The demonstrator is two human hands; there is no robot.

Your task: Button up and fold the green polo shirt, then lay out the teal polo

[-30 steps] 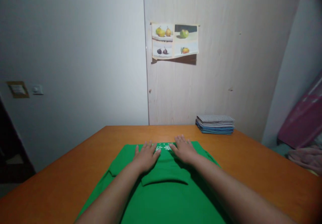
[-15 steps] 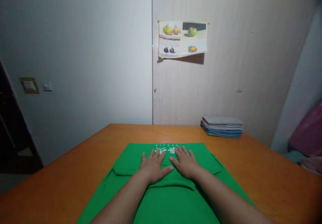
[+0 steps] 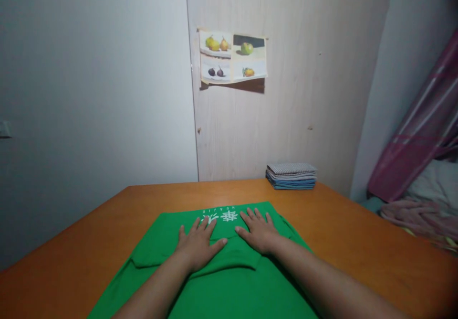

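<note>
A green cloth (image 3: 229, 290) with white printed characters and the letters HUAJIE near its far edge lies on the table, its far part folded over in a layer. My left hand (image 3: 196, 246) rests palm down on that layer, fingers spread, the tips touching the lower part of the print. To the right of the print, my right hand (image 3: 258, 233) also lies flat with its fingers apart. Neither hand grips the fabric. A crease runs across the cloth below both hands. The near end of the cloth passes out of the picture.
The orange-brown wooden table (image 3: 107, 228) reaches to the wall. A stack of folded cloths (image 3: 291, 176), checked on top and blue below, sits at its far right corner. Fruit pictures (image 3: 232, 56) are taped to the panel. A pink curtain (image 3: 411, 142) and bedding (image 3: 422, 218) are at right.
The camera has turned to the right, so the scene sits further left and more curtain shows. Both hands stay flat on the cloth, with a slightly wider gap between the thumbs.
</note>
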